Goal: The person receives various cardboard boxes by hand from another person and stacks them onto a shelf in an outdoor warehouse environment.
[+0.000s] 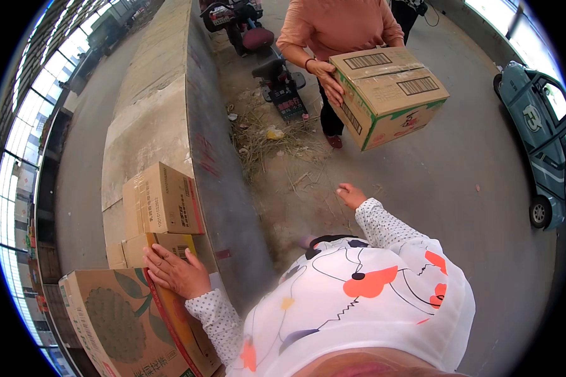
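Note:
My left hand (pixel 179 273) lies with its fingers stretched out along the top edge of a large cardboard box (pixel 116 314) printed with a big round fruit and green leaves. Just beyond it stand a small carton with a yellow side (pixel 181 242) and a taller brown carton (pixel 160 201). My right hand (pixel 352 196) hangs in the air in front of me, its fingers curled in, and no object shows in it. Facing me, a person in a salmon-pink top (pixel 339 28) holds a taped cardboard box with green edging (pixel 390 94) in both hands.
A long low wall (pixel 148 107) runs along my left, its flat top carrying the cartons. Straw and litter (pixel 264 141) cover the ground beside it, near a parked scooter (pixel 258 41). At the far right stands a small grey-blue vehicle (pixel 538 138).

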The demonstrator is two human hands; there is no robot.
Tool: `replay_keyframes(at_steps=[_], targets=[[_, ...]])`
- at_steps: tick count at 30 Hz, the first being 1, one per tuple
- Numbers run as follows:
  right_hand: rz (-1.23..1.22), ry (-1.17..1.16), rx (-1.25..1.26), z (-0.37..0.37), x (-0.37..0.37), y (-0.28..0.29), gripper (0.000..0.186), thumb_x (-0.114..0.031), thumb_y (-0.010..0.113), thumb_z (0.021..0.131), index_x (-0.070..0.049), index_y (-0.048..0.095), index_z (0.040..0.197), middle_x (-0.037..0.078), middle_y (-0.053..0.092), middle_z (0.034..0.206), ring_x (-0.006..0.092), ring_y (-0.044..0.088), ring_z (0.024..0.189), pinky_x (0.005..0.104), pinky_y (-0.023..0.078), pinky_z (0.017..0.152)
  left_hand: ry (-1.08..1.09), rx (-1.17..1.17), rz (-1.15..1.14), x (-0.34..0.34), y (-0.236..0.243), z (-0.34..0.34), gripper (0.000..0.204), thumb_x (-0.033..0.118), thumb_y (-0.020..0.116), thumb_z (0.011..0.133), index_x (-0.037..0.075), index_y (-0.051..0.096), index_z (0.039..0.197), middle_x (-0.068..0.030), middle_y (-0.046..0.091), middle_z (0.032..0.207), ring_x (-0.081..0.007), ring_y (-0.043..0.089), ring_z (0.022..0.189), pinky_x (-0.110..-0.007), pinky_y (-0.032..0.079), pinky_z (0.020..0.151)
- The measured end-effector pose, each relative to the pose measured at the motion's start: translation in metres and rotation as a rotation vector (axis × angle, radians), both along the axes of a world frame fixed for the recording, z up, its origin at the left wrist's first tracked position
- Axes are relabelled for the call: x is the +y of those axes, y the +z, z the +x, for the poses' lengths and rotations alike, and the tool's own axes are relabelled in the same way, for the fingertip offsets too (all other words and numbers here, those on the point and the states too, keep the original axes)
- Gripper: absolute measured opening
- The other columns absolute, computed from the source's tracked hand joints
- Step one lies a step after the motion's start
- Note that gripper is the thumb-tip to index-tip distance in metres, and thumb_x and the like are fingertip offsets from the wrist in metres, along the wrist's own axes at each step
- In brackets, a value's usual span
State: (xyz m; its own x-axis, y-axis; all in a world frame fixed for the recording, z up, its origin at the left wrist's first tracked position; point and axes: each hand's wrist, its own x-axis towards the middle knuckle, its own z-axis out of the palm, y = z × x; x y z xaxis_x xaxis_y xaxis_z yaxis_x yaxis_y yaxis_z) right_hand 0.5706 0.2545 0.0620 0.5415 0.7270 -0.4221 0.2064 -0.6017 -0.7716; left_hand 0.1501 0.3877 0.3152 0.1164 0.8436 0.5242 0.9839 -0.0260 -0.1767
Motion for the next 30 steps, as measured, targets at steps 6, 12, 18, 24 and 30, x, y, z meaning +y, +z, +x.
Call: replay_keyframes(at_steps=[6, 12, 18, 24, 30], targets=[[0.545, -1.172, 0.233, 0.105, -0.063, 0.052, 0.055, -0.047, 0.047, 0.092, -0.010, 0.047, 0.134, 0.007, 0.043, 0.140, 0.0242, 0.044, 0.126, 0.0433, 0.039, 0.096, -0.217, -0.204, 0.117, -0.002, -0.006, 0.011, 0.065, 0.026, 0.061, 0.088, 0.003, 0.034, 0.142, -0.0169, 0.033, 0.146, -0.0340, 0.025, 0.138, -0.051, 0.020, 0.111], [1.020, -1.000, -0.032, 0.112, -0.081, 0.241, 0.082, -0.060, 0.034, 0.095, -0.001, 0.015, 0.148, 0.015, 0.014, 0.156, 0.0265, 0.012, 0.145, 0.0436, 0.013, 0.115, -0.970, -1.020, -0.496, 0.013, -0.018, 0.120, 0.064, 0.024, 0.067, 0.085, -0.001, 0.040, 0.137, -0.0203, 0.044, 0.137, -0.0352, 0.036, 0.130, -0.042, 0.029, 0.108], [0.942, -0.801, -0.067, 0.100, -0.030, 0.282, 0.072, -0.050, 0.049, 0.094, -0.001, 0.028, 0.141, 0.014, 0.035, 0.143, 0.0251, 0.034, 0.132, 0.0424, 0.025, 0.109, -1.027, -1.085, -1.143, 0.027, 0.004, 0.228, 0.091, 0.039, 0.064, 0.085, 0.000, 0.013, 0.149, -0.0232, 0.020, 0.152, -0.0329, 0.021, 0.141, -0.040, 0.025, 0.113], [0.831, -0.776, -0.057, 0.132, -0.040, 0.245, 0.064, -0.042, 0.061, 0.090, 0.000, 0.038, 0.132, 0.015, 0.044, 0.133, 0.0266, 0.044, 0.121, 0.0427, 0.036, 0.099, -0.953, -1.172, -1.276, 0.040, 0.012, 0.307, 0.100, 0.039, 0.068, 0.082, -0.003, 0.006, 0.148, -0.0254, 0.021, 0.151, -0.0341, 0.020, 0.141, -0.037, 0.020, 0.114], [0.795, -0.735, -0.057, 0.115, -0.027, 0.235, 0.058, -0.036, 0.065, 0.089, 0.000, 0.039, 0.127, 0.013, 0.046, 0.128, 0.0212, 0.042, 0.118, 0.0355, 0.032, 0.101, -1.111, -1.260, -1.344, 0.055, -0.036, 0.335, 0.084, 0.031, 0.068, 0.083, 0.001, 0.021, 0.147, -0.0207, 0.033, 0.144, -0.0320, 0.034, 0.133, -0.038, 0.028, 0.110]])
